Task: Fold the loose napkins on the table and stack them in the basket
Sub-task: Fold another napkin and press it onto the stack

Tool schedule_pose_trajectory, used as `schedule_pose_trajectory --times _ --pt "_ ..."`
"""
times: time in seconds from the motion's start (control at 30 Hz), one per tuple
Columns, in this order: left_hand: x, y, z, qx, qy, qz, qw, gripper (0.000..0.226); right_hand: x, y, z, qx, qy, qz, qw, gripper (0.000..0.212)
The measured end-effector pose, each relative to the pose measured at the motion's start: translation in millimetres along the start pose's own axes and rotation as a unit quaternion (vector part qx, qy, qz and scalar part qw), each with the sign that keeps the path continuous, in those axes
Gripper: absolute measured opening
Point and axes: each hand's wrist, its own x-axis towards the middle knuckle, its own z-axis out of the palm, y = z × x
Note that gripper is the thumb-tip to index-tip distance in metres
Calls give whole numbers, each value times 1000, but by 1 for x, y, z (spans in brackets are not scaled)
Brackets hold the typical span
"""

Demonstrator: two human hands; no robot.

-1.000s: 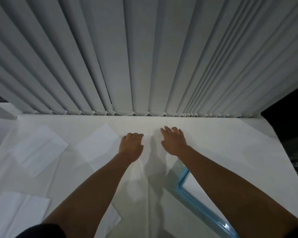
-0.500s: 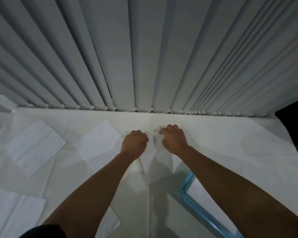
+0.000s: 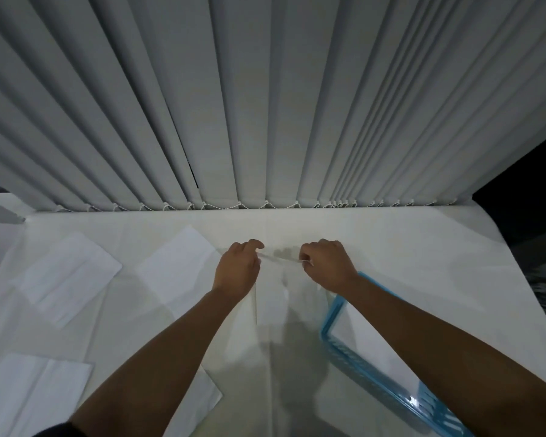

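While both hands pinch it, left hand [image 3: 237, 270] and right hand [image 3: 326, 265] each close their grip on the far edge of a napkin [image 3: 270, 298] at frame centre, apparently lifted off the worktop [image 3: 407, 247]. Just right sits the blue basket [image 3: 331, 323]; loose napkins [image 3: 70, 275] lie left.

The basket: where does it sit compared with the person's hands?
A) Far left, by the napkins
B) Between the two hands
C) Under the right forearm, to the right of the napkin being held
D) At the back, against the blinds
C: the blue basket shows its rim beneath the right forearm, right of the napkin that the left hand and right hand pinch by its far edge.
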Motion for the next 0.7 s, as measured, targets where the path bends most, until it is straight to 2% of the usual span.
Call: schedule_pose_trajectory --times 0.1,0.17,0.23,0.3,0.4,0.47,0.57,0.7 --pt "-11 1 -4 13 36 49 998 35 -16 -1 -4 -4 6 -7 1000 18" --pt "-18 -1 -8 2 43 46 998 26 -28 -4 -5 5 -1 -10 1000 19" --pt "-27 -4 -9 -2 39 54 998 22 -40 -6 -4 -20 -24 -22 999 22" --pt "-34 -6 -8 -5 30 64 997 30 -51 -7 0 -53 -63 -31 996 26" --pt "-40 -5 -4 -20 18 52 998 35 -63 -5 6 -88 -112 -37 989 37" --pt "-39 1 0 -25 11 43 999 35 -67 -5 9 -107 -133 -36 985 52" --pt "-35 7 12 14 -47 35 998 27 -67 -5 13 -128 -139 -23 982 64" --pt "-35 12 32 91 -159 76 980 36 -61 -5 20 -141 -120 9 983 50"
